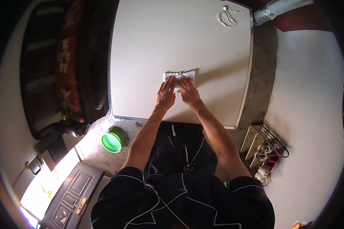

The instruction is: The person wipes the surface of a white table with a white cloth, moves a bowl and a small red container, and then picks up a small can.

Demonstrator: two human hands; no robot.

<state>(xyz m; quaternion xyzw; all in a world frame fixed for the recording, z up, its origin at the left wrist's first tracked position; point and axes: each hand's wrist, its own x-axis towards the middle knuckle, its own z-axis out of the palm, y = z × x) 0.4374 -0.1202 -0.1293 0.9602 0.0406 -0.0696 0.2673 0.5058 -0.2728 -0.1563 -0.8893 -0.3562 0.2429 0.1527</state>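
Note:
A folded white cloth (177, 75) lies on the pale top of a table (149, 43), fairly near its front edge. Both hands reach forward onto it side by side. The outstretched fingers of my left hand (166, 93) rest flat over the cloth's left part. On its right part lie the fingers of my right hand (189, 92), also stretched out. Neither hand visibly curls around the cloth. Much of the cloth's near side is hidden under the fingers, and its far edge looks ruffled.
A coiled white cable (228, 20) lies at the table's far right. Left of the table stands a dark wooden seat with a red patterned cover (64, 57). A green basin (111, 142) sits on the floor, near a door (74, 194). At right is a shoe rack (253, 140).

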